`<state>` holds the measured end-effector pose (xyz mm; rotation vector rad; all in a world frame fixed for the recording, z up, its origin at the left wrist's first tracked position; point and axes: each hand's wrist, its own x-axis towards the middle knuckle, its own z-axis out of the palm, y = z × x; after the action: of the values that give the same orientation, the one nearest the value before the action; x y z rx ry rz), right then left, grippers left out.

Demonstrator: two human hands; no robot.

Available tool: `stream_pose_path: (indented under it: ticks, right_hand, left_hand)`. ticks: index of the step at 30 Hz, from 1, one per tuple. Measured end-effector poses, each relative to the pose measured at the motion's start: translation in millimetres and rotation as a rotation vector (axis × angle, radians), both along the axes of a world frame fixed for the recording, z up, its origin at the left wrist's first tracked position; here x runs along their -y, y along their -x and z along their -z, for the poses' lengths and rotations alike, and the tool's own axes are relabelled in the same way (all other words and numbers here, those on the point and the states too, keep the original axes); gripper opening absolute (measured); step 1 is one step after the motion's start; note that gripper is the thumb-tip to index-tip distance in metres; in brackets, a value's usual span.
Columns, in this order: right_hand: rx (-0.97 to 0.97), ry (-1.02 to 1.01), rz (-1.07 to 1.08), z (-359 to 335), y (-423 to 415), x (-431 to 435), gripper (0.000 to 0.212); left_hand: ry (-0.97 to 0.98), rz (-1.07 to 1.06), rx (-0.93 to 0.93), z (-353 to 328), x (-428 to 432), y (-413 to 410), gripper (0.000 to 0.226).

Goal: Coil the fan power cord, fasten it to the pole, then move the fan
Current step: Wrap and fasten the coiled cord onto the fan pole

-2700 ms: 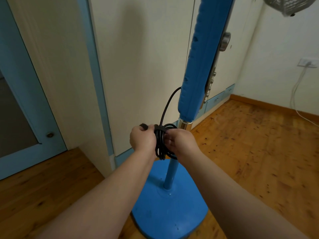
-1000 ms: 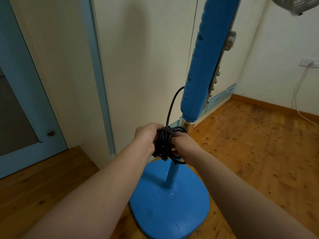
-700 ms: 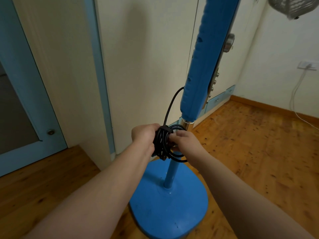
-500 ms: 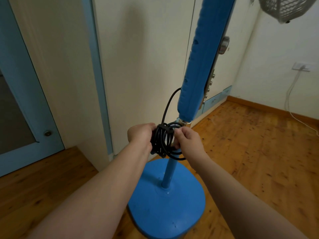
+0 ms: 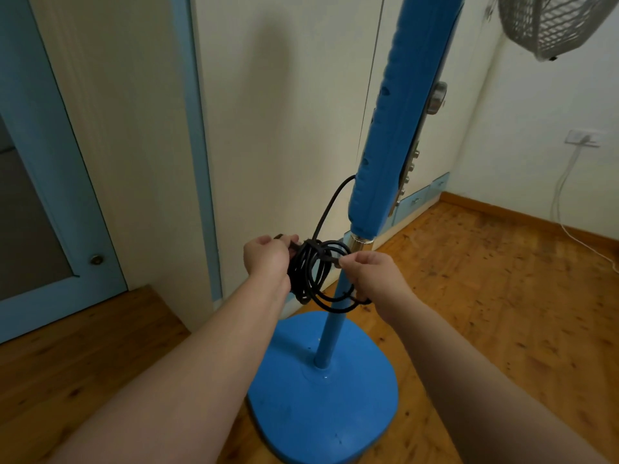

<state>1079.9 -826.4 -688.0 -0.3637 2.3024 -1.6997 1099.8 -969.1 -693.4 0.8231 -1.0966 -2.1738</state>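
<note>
One fan (image 5: 398, 128), one coiled cord (image 5: 315, 276) (black), two hands (image 5: 268, 256).

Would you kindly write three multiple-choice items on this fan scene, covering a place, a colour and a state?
1. Where is the coiled cord held?
A. flat on the base
B. against the pole, under the blue control column
C. by the wall socket

2. What colour is the fan base?
A. blue
B. white
C. black

3. What is the right hand doing?
A. resting open on the floor
B. gripping the fan head
C. pinching a strap end at the coil

Answers: 1 B, the loops hang beside the pole between both hands; 2 A, the base matches the blue pole; 3 C, its fingers close on the strap while the left hand grips the coil.
</note>
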Motion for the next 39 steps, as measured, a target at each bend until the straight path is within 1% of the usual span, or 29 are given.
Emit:
stream_pose_path:
  ticks: [2, 4, 6, 7, 9, 11, 12, 13, 17, 20, 24, 26, 28, 30, 31, 33, 35, 37, 39]
  right_hand:
    - [-0.032, -0.095, -0.046, -12.5, 1.6, -3.7, 0.017]
    - [-0.073, -0.217, -0.080, -25.9, 1.8, -5.3, 0.015]
    - [-0.099, -0.253, -0.069, -35.6, 3.1, -5.1, 0.014]
    - [-0.101, -0.222, -0.044, -38.3, 4.7, -4.3, 0.013]
    - [-0.062, -0.083, -0.003, -41.1, 7.0, -2.2, 0.013]
    - [-0.024, 0.050, 0.023, -40.4, 8.3, 1.2, 0.015]
    - [-0.028, 0.085, 0.036, -38.9, 8.8, 2.9, 0.016]
    - [-0.047, 0.101, 0.048, -37.1, 8.8, 4.3, 0.018]
    - [-0.101, 0.145, 0.045, -30.6, 6.6, 6.7, 0.022]
    - [-0.110, 0.195, 0.020, -30.3, 5.0, 4.9, 0.020]
    - [-0.151, 0.138, -0.016, -36.4, 7.9, 1.6, 0.019]
    - [-0.175, 0.104, 0.013, -38.6, 11.3, 2.1, 0.014]
    - [-0.195, 0.084, 0.092, -39.6, 12.4, 3.4, 0.012]
    - [-0.210, 0.106, 0.149, -39.0, 11.2, 4.3, 0.014]
    - [-0.208, 0.130, 0.152, -38.9, 10.3, 4.5, 0.012]
    - [-0.170, 0.215, 0.090, -40.4, 4.5, 4.1, 0.006]
    - [-0.126, 0.284, -0.004, -42.0, -1.3, 3.4, 0.005]
    - [-0.106, 0.269, -0.062, -42.5, -0.7, 2.2, 0.001]
    - [-0.025, 0.321, -0.091, -40.2, 1.9, 1.1, 0.009]
  left_hand:
    - [-0.003, 0.061, -0.074, -5.2, -4.2, -7.0, 0.025]
    - [0.070, 0.149, -0.095, -9.9, -9.4, -13.6, 0.020]
    - [0.164, 0.230, -0.103, -12.1, -12.0, -19.0, 0.021]
    - [0.203, 0.269, -0.112, -12.6, -11.7, -21.4, 0.023]
    - [0.280, 0.356, -0.118, -12.6, -10.4, -23.5, 0.028]
    - [0.401, 0.430, -0.087, -13.5, -8.7, -22.5, 0.029]
    - [0.465, 0.459, -0.069, -15.0, -8.3, -21.7, 0.028]
    - [0.507, 0.478, -0.068, -17.1, -8.8, -21.2, 0.026]
    - [0.566, 0.514, -0.127, -27.0, -13.3, -18.7, 0.023]
    - [0.598, 0.569, -0.153, -27.4, -15.3, -19.8, 0.027]
    - [0.755, 0.705, -0.109, -28.6, -15.8, -26.1, 0.026]
    - [0.850, 0.770, -0.046, -29.3, -18.7, -24.2, 0.024]
    - [0.895, 0.731, 0.019, -29.1, -22.6, -19.5, 0.021]
    - [0.881, 0.637, 0.056, -29.2, -25.3, -15.4, 0.017]
    - [0.868, 0.604, 0.069, -29.4, -25.1, -13.6, 0.018]
    - [0.855, 0.609, 0.083, -30.4, -25.5, -11.9, 0.024]
    - [0.907, 0.642, 0.097, -31.2, -26.2, -11.4, 0.016]
    - [0.937, 0.620, 0.130, -29.6, -26.2, -10.4, 0.027]
    - [0.914, 0.591, 0.135, -25.4, -25.8, -9.2, 0.029]
